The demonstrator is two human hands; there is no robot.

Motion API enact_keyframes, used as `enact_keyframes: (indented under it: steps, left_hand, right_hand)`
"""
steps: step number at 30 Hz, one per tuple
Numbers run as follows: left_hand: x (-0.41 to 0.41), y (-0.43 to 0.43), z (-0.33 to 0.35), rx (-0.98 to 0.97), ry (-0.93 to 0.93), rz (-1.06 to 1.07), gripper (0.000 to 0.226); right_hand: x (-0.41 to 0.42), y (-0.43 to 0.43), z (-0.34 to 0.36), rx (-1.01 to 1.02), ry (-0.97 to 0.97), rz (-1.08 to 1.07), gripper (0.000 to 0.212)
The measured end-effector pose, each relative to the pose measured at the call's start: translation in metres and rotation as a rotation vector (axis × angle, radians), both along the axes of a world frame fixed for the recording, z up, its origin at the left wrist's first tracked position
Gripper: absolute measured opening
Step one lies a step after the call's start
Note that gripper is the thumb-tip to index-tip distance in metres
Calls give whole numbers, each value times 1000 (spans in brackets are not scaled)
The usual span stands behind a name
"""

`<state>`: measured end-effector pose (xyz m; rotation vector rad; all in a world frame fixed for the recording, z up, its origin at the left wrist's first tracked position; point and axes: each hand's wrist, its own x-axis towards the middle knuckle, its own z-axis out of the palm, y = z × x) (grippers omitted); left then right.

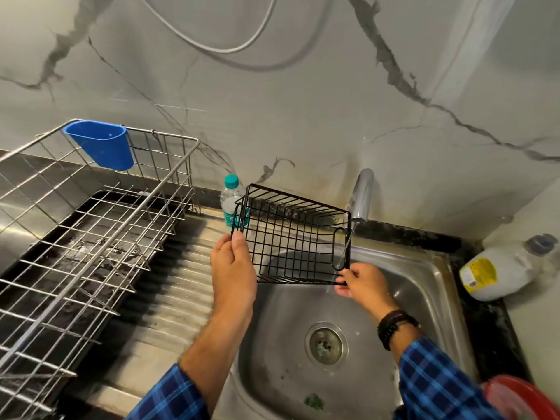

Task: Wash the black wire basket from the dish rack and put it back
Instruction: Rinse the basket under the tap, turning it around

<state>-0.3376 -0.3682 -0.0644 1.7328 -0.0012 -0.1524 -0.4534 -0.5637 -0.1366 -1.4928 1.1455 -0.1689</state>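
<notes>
Black rectangular wire basket [295, 237] gripped at its two short ends and hanging over the bowl of the stainless steel sink [424, 286], well clear of the bottom. Tilted, one broad grid face turned toward the camera, probably to bring the wires under the thin stream from the chrome tap [362, 197] at 1 o'clock of the basket. Stream falling through the handle loop at the 3 o'clock end, just above the right hand [363, 283].

Left hand [233, 268] pinching the 9 o'clock edge between thumb and fingers; right hand pinching the 5 o'clock corner, fingers curled at the rim wire. Edge grips likely chosen to leave the mesh open to the water and free for turning.

Silver wire dish rack [91, 237] standing at 9 o'clock of the sink on the ribbed drainboard, with a blue plastic cup [103, 144] hooked on its far rail. Return place there, judged not yet due: rinsing in hand, by the look of it.

Clear plastic bottle with a teal cap [228, 198] behind the basket at 11 o'clock. White plastic jug with a yellow label [497, 271] at 3 o'clock.
</notes>
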Motion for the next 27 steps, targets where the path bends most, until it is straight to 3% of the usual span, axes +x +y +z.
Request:
enact_keyframes:
  steps: [3,9,12,15,19,27]
  left_hand:
    - [2,3,1,-7,3,3,59]
    - [-7,11,8,-5,-14,-3,43]
    - [-27,15,19,29,-35,-57,26]
    - [-37,20,19,43,-48,-118,39]
    - [-38,22,20,72,-40,-127,42]
    - [-41,26,20,82,-53,-44,40]
  right_hand:
    - [1,2,2,97,-37,-6,20]
    - [8,2,2,-132,-182,6,29]
    - [13,2,6,-28,-323,-68,32]
    - [13,-2,9,-29,-409,-146,25]
    - [10,-11,16,-84,-420,-175,36]
    - [2,-8,3,-5,-314,42,45]
